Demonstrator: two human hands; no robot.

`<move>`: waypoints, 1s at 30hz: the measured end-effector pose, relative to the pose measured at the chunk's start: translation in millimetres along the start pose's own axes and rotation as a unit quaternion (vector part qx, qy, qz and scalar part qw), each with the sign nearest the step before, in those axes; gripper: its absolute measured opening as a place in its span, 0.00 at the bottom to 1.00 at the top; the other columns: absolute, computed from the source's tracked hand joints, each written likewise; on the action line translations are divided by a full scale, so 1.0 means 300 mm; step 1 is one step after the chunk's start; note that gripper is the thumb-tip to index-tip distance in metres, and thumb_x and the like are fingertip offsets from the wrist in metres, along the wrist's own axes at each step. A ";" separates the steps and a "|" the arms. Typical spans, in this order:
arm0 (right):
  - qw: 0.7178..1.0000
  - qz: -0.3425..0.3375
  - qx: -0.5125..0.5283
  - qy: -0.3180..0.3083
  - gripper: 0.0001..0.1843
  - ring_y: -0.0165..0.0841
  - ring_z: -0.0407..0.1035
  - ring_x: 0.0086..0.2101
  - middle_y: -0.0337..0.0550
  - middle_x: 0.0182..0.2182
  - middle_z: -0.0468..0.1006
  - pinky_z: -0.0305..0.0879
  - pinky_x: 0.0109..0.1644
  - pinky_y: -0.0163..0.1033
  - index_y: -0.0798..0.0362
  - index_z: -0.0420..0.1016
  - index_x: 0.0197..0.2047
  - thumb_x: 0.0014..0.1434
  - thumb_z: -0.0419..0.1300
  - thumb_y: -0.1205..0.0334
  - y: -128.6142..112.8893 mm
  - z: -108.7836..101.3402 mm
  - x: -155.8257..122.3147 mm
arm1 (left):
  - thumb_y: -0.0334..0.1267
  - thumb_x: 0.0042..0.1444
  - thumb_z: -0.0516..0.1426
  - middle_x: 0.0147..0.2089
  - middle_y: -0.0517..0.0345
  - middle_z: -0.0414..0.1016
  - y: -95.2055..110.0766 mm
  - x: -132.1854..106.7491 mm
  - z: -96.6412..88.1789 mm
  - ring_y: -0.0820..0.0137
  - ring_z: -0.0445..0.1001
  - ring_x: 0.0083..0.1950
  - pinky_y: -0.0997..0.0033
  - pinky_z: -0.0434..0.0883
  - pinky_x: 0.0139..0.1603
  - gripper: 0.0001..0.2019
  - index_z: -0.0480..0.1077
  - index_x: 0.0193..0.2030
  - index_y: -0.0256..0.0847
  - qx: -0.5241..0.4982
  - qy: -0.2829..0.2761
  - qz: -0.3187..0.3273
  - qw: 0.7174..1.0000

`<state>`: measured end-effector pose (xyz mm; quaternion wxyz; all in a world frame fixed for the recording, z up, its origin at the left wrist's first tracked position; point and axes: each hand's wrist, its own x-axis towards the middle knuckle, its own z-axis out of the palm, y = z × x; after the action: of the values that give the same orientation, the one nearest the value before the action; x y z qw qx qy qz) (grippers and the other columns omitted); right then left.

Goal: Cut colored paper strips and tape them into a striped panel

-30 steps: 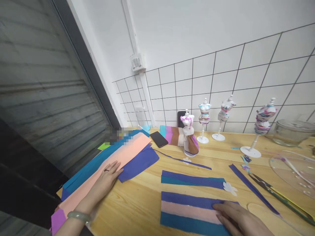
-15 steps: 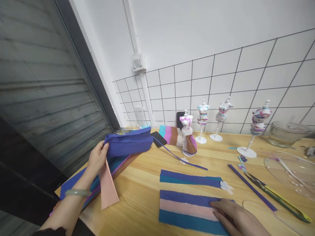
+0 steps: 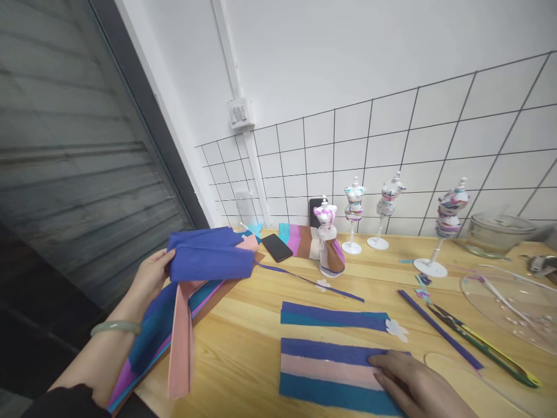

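My left hand (image 3: 153,273) is closed on the left edge of a folded blue fabric piece (image 3: 211,268), held up above the table. From under it hangs a pink fabric strip (image 3: 179,348). Beneath lies a pile of long fabric pieces (image 3: 148,337) in blue, teal, purple and brown. My right hand (image 3: 413,380) rests on the right end of a striped fabric panel (image 3: 324,366) in blue, pink and teal, fingers extended and pressing it to the table. Just behind that panel lies a narrower blue and teal fabric strip (image 3: 333,316), with a white flower cutout (image 3: 396,330) at its end.
Scissors (image 3: 483,342) with yellow-green handles lie at right beside a thin blue strip (image 3: 439,328). Several small mannequins (image 3: 452,206) stand along the back, one (image 3: 325,232) with a brown and purple skirt. A phone (image 3: 277,248), a clear plate (image 3: 513,307) and a glass bowl (image 3: 498,235) are nearby.
My left hand has moved left and slightly down with the blue fabric, and the pink strip now hangs longer and folded. My right hand stays on the striped panel. The view has shifted slightly.
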<state>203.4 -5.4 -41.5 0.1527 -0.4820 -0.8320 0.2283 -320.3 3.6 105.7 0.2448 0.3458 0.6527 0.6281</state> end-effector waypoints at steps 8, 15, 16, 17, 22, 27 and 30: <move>1.000 0.005 0.007 -0.002 0.20 0.41 0.72 0.46 0.44 0.46 0.79 0.68 0.52 0.46 0.46 0.76 0.47 0.64 0.47 0.50 -0.012 -0.008 0.000 | 0.32 0.53 0.61 0.31 0.65 0.76 0.127 -0.175 0.095 0.79 0.71 0.27 0.80 0.71 0.31 0.06 0.71 0.38 0.37 -0.149 -0.037 0.066 0.986; 0.999 -0.011 0.048 0.017 0.18 0.40 0.73 0.43 0.44 0.42 0.79 0.68 0.49 0.44 0.46 0.76 0.45 0.65 0.47 0.52 -0.024 -0.026 -0.004 | 0.38 0.43 0.68 0.31 0.62 0.80 0.133 -0.402 0.221 0.77 0.74 0.26 0.84 0.71 0.29 0.16 0.73 0.40 0.38 -0.196 -0.099 0.042 0.975; 0.998 -0.011 0.057 0.023 0.17 0.40 0.73 0.43 0.44 0.42 0.78 0.68 0.48 0.44 0.46 0.76 0.45 0.65 0.47 0.52 -0.026 -0.031 -0.005 | 0.38 0.43 0.68 0.32 0.62 0.81 0.125 -0.426 0.233 0.76 0.75 0.28 0.83 0.72 0.31 0.17 0.73 0.41 0.38 -0.202 -0.102 0.029 0.974; 0.997 -0.011 0.068 0.031 0.17 0.40 0.73 0.42 0.45 0.41 0.78 0.68 0.48 0.44 0.46 0.76 0.44 0.65 0.48 0.53 -0.027 -0.036 -0.006 | 0.38 0.42 0.68 0.33 0.61 0.81 0.118 -0.447 0.244 0.74 0.77 0.30 0.82 0.73 0.32 0.17 0.74 0.41 0.39 -0.212 -0.102 0.014 0.972; 0.982 -0.014 0.181 0.043 0.18 0.39 0.72 0.41 0.48 0.39 0.78 0.67 0.45 0.42 0.49 0.76 0.43 0.64 0.49 0.51 -0.045 -0.048 -0.004 | 0.38 0.39 0.69 0.38 0.60 0.81 0.072 -0.522 0.272 0.64 0.78 0.43 0.74 0.76 0.41 0.21 0.74 0.44 0.44 -0.242 -0.084 -0.063 0.965; 0.905 0.004 0.422 -0.041 0.23 0.35 0.72 0.33 0.42 0.32 0.78 0.68 0.38 0.38 0.48 0.73 0.50 0.55 0.61 0.45 -0.102 -0.042 -0.011 | 0.41 0.38 0.69 0.40 0.62 0.81 -0.002 -0.583 0.278 0.61 0.78 0.46 0.69 0.76 0.45 0.22 0.74 0.44 0.48 -0.221 -0.092 -0.127 0.962; 0.840 -0.008 0.535 -0.090 0.36 0.37 0.73 0.37 0.43 0.39 0.78 0.69 0.41 0.38 0.46 0.70 0.54 0.43 0.69 0.44 -0.126 -0.046 -0.030 | 0.45 0.35 0.70 0.38 0.59 0.82 -0.060 -0.623 0.285 0.56 0.78 0.46 0.65 0.76 0.46 0.19 0.77 0.38 0.47 -0.185 -0.108 -0.151 0.965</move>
<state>186.6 -26.2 -10.1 0.3131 -0.2959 -0.5947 0.6788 -138.6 -82.0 58.5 0.4654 0.2581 0.5397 0.6523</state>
